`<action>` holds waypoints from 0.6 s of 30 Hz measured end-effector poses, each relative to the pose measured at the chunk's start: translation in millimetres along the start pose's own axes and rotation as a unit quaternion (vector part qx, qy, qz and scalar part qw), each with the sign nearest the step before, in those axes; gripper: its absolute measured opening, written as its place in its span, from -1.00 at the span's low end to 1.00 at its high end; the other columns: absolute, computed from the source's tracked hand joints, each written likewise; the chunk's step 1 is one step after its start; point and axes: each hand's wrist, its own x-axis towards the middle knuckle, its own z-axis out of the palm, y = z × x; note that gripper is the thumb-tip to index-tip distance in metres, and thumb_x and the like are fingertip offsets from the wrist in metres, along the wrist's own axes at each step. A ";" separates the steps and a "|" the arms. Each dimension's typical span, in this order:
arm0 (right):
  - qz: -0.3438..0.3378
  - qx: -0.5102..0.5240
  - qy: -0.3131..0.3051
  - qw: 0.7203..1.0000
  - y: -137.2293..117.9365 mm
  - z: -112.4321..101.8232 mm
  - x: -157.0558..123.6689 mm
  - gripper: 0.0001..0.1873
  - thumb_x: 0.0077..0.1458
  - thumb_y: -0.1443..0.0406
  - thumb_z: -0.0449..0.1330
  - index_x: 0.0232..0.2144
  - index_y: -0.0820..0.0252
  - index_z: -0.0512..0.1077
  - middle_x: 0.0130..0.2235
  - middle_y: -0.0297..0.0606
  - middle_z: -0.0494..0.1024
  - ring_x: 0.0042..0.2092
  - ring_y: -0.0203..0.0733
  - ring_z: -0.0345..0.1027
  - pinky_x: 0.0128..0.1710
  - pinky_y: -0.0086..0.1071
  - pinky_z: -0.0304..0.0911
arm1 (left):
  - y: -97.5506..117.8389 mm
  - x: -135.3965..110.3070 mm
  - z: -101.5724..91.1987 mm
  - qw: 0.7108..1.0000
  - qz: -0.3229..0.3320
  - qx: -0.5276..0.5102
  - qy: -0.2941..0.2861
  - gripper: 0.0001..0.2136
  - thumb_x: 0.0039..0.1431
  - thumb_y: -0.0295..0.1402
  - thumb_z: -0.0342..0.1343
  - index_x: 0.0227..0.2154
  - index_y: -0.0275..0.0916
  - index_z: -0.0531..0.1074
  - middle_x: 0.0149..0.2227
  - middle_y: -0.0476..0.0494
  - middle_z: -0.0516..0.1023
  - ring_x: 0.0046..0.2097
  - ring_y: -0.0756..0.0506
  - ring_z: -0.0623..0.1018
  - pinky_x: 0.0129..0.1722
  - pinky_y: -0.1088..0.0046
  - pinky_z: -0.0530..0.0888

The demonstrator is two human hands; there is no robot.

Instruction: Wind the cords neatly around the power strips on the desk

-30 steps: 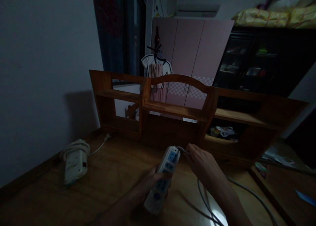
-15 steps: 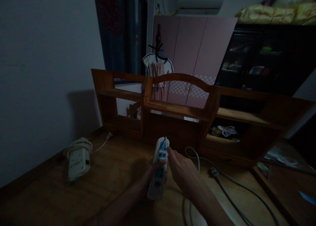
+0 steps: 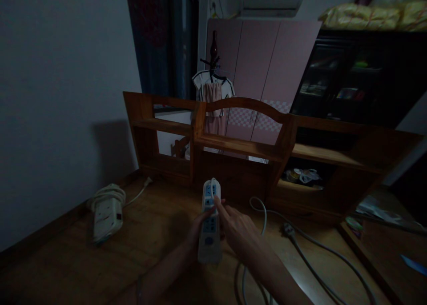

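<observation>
A white power strip point(image 3: 211, 254) with blue socket faces stands tilted in front of me above the wooden desktop. My left hand point(image 3: 196, 230) is wrapped round its left side, the thumb lying across the front. A pale cord point(image 3: 212, 187) bends over the top end of the strip and runs down across its sockets. My right hand point(image 3: 240, 228) pinches that cord against the strip's face, just above the left thumb. More grey cable point(image 3: 263, 222) loops on the desktop to the right of the strip, partly behind my right forearm.
On the left lies another white power strip point(image 3: 107, 219), its cord coiled on top and its small plug point(image 3: 148, 181) stretched out. A grey plug point(image 3: 288, 230) rests at the right with its cable. A wooden shelf unit point(image 3: 240, 147) closes off the desktop's back, beside a wall point(image 3: 66, 96).
The power strip has shifted slightly left and turned more upright. My right hand has moved left and down, bringing the cord over the top end onto the socket face.
</observation>
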 end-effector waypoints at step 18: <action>-0.044 0.357 0.121 0.925 -4.7 -5.8 7.2 -0.79 0.33 0.28 -0.02 -0.19 0.19 0.41 -0.33 -0.31 0.51 -0.35 -0.33 0.37 -0.35 -0.52 0.18 | 49.0 -0.2 -34.1 0.977 0.001 0.048 -0.210 -0.37 -0.01 0.35 -0.16 -0.38 -0.20 0.32 -0.75 0.17 0.15 -0.83 0.10 0.12 -0.82 0.58 0.13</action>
